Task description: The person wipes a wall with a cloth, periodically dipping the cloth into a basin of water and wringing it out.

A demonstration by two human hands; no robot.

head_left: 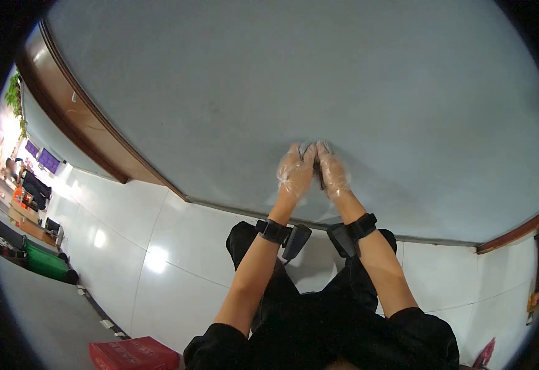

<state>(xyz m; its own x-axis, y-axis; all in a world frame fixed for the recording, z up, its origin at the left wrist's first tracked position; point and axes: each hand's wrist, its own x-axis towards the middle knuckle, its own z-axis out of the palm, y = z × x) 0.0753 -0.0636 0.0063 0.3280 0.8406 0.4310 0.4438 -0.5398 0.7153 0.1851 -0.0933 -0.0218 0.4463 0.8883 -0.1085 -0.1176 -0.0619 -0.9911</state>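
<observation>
A broad grey wall rises above a white tiled floor, with a red bag at lower left. Before the wall, the left hand and right hand, in clear plastic gloves, sit side by side; a small grey item shows at their far ends, too obscured to tell whether either is clamped on it.

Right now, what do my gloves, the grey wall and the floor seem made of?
Gloves: probably thin, glossy plastic; skin shows through wrinkled film.
Grey wall: perhaps painted plaster, fairly matte with soft shading; the core can't be told.
Floor: likely polished tile, given joint lines and bright reflections.
</observation>
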